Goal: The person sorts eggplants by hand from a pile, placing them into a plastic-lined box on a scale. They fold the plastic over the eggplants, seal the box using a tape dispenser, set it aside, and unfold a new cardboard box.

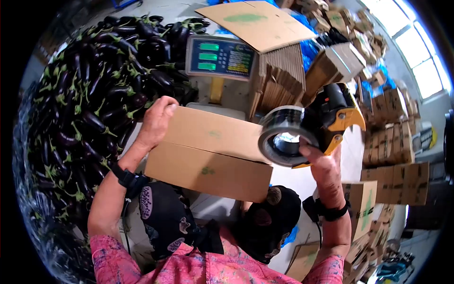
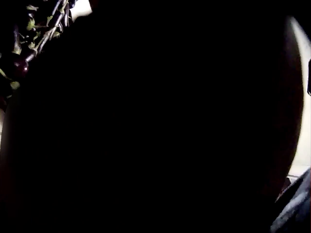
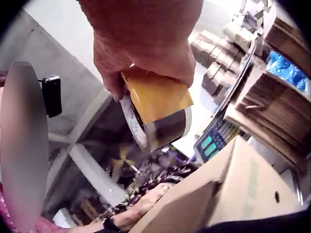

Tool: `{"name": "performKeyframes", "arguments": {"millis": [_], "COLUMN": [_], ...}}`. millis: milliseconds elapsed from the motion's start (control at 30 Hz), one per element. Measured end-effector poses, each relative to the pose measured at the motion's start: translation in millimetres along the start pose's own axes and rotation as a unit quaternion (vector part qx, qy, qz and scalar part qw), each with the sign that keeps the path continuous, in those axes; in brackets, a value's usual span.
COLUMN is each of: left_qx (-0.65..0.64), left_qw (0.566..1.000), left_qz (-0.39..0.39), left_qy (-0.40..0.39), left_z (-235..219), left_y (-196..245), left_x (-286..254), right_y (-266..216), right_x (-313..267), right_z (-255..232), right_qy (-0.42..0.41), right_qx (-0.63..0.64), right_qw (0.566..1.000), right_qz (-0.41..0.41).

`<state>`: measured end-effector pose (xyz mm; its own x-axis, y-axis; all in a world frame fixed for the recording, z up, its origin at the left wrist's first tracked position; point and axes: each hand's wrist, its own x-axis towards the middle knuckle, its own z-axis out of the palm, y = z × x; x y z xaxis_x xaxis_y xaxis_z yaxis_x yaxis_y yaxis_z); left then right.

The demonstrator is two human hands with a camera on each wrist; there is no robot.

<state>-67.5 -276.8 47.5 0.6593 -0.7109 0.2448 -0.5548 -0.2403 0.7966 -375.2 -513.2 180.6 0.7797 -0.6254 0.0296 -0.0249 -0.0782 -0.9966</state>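
A closed cardboard box (image 1: 208, 151) lies across the person's lap, its two top flaps meeting along a seam. The left hand (image 1: 158, 120) grips its far left corner, fingers bent at the edge. Above the box's right end, the right hand (image 1: 326, 163) holds a tape gun (image 1: 338, 116) with a black body, yellow metal parts and a large roll of tape (image 1: 283, 137). In the right wrist view, the tape gun's yellow plate (image 3: 158, 94) shows beneath the right hand. Darkness covers most of the left wrist view.
A big heap of eggplants (image 1: 90, 104) spreads to the left. Beyond the box stands a scale with a lit display (image 1: 220, 57), beside a stack of flattened cartons (image 1: 281, 71) with a loose sheet (image 1: 257, 23) on top. More boxes (image 1: 397, 182) are piled at right.
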Motion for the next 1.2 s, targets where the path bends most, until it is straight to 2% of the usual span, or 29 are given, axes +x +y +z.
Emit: {"name": "performKeyframes", "arguments": {"millis": [67,100,200,267,300,333,400,433,500,600,633,667,700,733,800,833,933,967,1067,1100,1200], "left_qx": [-0.017,-0.016,-0.013,-0.011,-0.022,-0.027,-0.038,-0.036,0.007,0.053,0.054,0.055,0.051,-0.041,-0.216,-0.273,-0.293,-0.344,-0.424,-0.442,-0.475], "left_qw": [1.0,1.0,0.999,0.999,0.999,0.999,0.997,0.998,0.994,0.979,0.975,0.97,0.961,0.983,0.976,0.95,0.872,0.859,0.793,0.786,0.775], "left_qz": [0.018,0.02,0.026,0.031,0.033,0.039,0.05,0.033,0.075,0.139,0.156,0.174,0.202,0.137,0.001,-0.076,-0.256,-0.235,-0.277,-0.284,-0.309], "left_qy": [0.008,0.012,0.017,0.016,0.02,0.025,0.043,0.033,0.081,0.137,0.15,0.161,0.179,0.113,-0.026,-0.133,-0.296,-0.296,-0.34,-0.326,-0.278], "left_z": [-2.8,-3.5,-4.2,-3.9,-2.6,-1.7,-1.3,-1.4,-0.1,-2.5,-8.0,-12.9,-17.5,-23.2,-31.0,-30.0,-39.0,-14.0,-2.6,1.6,5.6], "left_y": [4.0,3.6,-0.1,-1.9,-2.9,-4.1,-5.9,-6.0,-7.2,-2.5,6.5,16.6,28.7,44.0,69.2,72.9,107.3,83.2,87.5,92.1,94.6], "left_x": [-1.4,-2.3,-1.9,-2.1,-1.5,-2.3,-3.3,-2.8,-1.6,-3.2,-5.2,-6.1,-7.0,-11.0,-18.2,-16.4,-18.8,-23.8,-27.9,-31.1,-34.1], "right_y": [-19.6,-20.0,-19.3,-4.9,0.4,21.9,15.0,23.2,28.2,33.3,38.4,52.2,50.9,48.9,44.9,46.0,48.0,46.7,40.3,39.8,43.2], "right_x": [3.2,6.5,17.7,22.8,28.1,29.4,35.8,35.2,31.0,26.2,26.3,21.8,16.5,12.1,11.9,11.3,12.0,10.5,9.4,10.3,11.7], "right_z": [29.8,43.7,69.9,81.8,88.4,90.4,84.1,75.9,72.1,57.8,48.0,35.7,34.7,34.5,34.5,34.7,38.4,40.4,45.0,46.6,45.3], "right_qy": [-0.016,-0.055,-0.124,-0.13,-0.164,-0.165,-0.187,-0.205,-0.213,-0.191,-0.195,-0.197,-0.185,-0.172,-0.159,-0.16,-0.169,-0.162,-0.175,-0.185,-0.179], "right_qx": [-0.089,-0.016,0.009,-0.021,-0.084,-0.027,-0.062,-0.173,-0.175,-0.197,-0.238,-0.104,-0.123,-0.142,-0.175,-0.194,-0.193,-0.175,-0.189,-0.203,-0.149], "right_qw": [0.994,0.998,0.99,0.985,0.974,0.981,0.968,0.954,0.955,0.949,0.945,0.971,0.971,0.972,0.954,0.953,0.955,0.961,0.964,0.961,0.968], "right_qz": [0.059,0.036,0.074,0.114,0.131,0.102,0.154,0.137,0.111,0.157,0.107,0.092,0.083,0.075,0.184,0.169,0.149,0.143,0.073,0.039,0.094]}}
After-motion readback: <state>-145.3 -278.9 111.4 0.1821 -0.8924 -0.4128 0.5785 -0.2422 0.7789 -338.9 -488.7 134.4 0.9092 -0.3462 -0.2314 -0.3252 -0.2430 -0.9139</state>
